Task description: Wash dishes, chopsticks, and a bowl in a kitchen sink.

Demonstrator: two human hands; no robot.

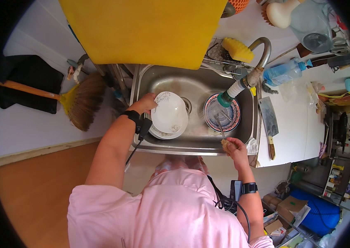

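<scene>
My left hand point(145, 103) is closed on the rim of a white bowl point(169, 113) with a leafy grey pattern. Beneath that bowl, another pale patterned dish point(158, 134) partly shows in the left of the metal sink point(200, 142). At the sink's front edge, the fingers of my right hand point(237, 151) pinch a tan scrubber point(225, 145). A thin metal utensil point(221, 128) runs from the scrubber toward a red-and-blue patterned bowl point(235, 120); its kind is unclear. Above this bowl hangs the faucet's white and green nozzle point(229, 96), partly covering it.
A cleaver point(269, 124) with a wooden handle lies on the white counter right of the sink. Behind it is a blue-tinted bottle point(284, 73). A yellow sponge point(238, 49) rests on the rear rack. A large yellow board point(142, 33) overhangs the sink's far left.
</scene>
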